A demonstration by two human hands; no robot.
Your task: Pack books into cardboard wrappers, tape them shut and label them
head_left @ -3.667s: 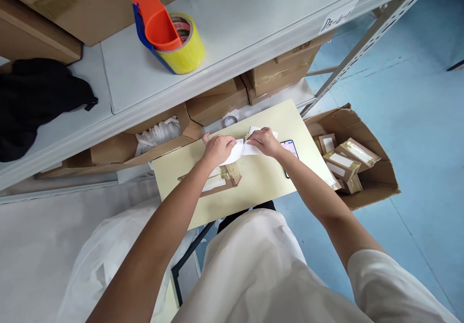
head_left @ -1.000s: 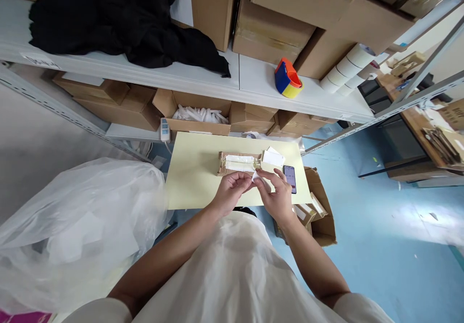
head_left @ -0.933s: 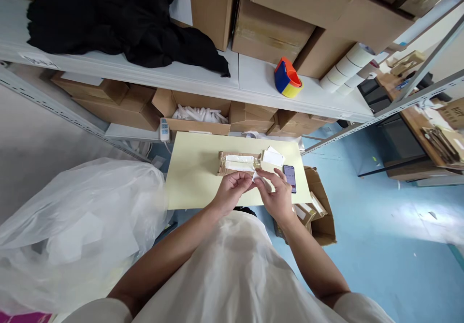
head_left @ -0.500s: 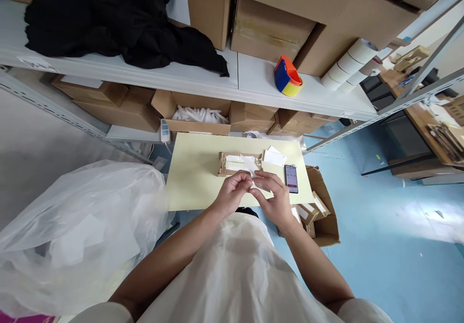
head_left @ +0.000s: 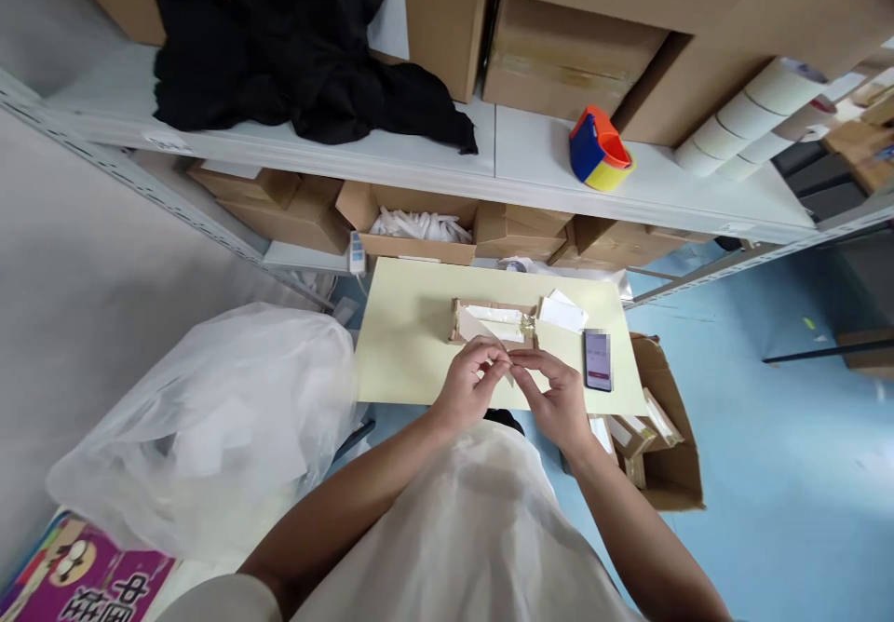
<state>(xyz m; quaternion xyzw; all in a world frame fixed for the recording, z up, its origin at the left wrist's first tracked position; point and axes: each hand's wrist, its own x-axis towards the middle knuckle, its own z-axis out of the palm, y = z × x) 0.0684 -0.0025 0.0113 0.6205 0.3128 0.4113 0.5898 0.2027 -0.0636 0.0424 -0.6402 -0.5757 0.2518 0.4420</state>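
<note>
My left hand [head_left: 471, 378] is closed, thumb and fingers pinching a thin white label [head_left: 480, 324] over the front of the table. Close beside it, my right hand [head_left: 555, 391] pinches the same label, the fingertips of both hands nearly meeting. The label stands tilted, one corner showing above the fingers and a bit below them; the rest is hidden. Just behind the hands lies a small cardboard parcel [head_left: 457, 321] with clear tape and a white strip on top. To its right is a small stack of white labels [head_left: 562, 313].
A phone [head_left: 598, 359] lies on the pale yellow table [head_left: 401, 361] at the right. Beside the table stands a carton [head_left: 681, 454] of small parcels. A plastic bag [head_left: 209, 417] fills the left. Behind, a shelf [head_left: 531, 161] holds boxes, black cloth, a tape dispenser [head_left: 601, 149] and rolls.
The label has turned between my fingers, its upper corner now pointing up-left. My right fingers have drawn together into a pinch. The whole view has shifted, so things appear further right.
</note>
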